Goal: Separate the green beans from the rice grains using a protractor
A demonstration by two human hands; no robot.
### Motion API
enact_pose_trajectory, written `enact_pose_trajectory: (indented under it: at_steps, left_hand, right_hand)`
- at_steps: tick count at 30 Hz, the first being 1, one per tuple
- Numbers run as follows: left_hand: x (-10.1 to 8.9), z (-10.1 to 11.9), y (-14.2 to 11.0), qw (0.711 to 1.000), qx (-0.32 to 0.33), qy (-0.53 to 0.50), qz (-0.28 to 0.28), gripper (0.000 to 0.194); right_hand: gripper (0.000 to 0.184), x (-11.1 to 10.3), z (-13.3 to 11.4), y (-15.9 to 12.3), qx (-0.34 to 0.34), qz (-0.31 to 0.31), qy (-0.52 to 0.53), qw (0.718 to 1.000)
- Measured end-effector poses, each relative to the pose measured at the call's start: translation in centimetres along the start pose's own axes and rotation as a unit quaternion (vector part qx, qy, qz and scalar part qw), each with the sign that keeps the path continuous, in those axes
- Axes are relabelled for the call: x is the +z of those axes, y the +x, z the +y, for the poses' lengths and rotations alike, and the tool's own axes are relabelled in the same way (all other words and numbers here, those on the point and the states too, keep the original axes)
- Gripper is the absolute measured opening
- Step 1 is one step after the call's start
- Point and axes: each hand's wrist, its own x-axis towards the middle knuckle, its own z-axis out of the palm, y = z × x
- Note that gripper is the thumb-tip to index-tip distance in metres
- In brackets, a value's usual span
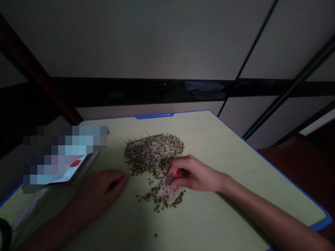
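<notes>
A heap of small green beans [146,153] mixed with pale grains is spread on the table. A thinner scatter of beans [154,197] lies nearer to me. My right hand [190,174] is closed in a pinch on a see-through piece of plastic with reddish marks [171,190], whose lower edge is among the scattered beans. Its exact kind is unclear. My left hand [101,188] rests on the table left of the heap, fingers curled and thumb close to the forefinger; nothing shows in it.
The pale table [222,146] has a blue rim. At its left stands a blurred-out device with a lit screen [75,170]. A single bean [156,235] lies near the front. Behind the table rise grey cabinet doors [146,42] with a black glossy band.
</notes>
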Motion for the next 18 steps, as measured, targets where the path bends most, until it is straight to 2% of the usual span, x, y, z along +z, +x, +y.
enact_pose_trajectory:
  at_steps: [7, 18]
  left_hand:
    - [-0.10, 0.04, 0.05, 1.000, 0.000, 0.011, -0.017, 0.039]
    - [-0.42, 0.55, -0.01, 1.000, -0.001, 0.021, -0.021, 0.038]
  right_hand:
    - [0.012, -0.06, 0.42, -0.09, 0.041, 0.055, 0.089, 0.994]
    - [0.009, -0.80, 0.01, -0.29, -0.011, 0.050, -0.007, 0.999]
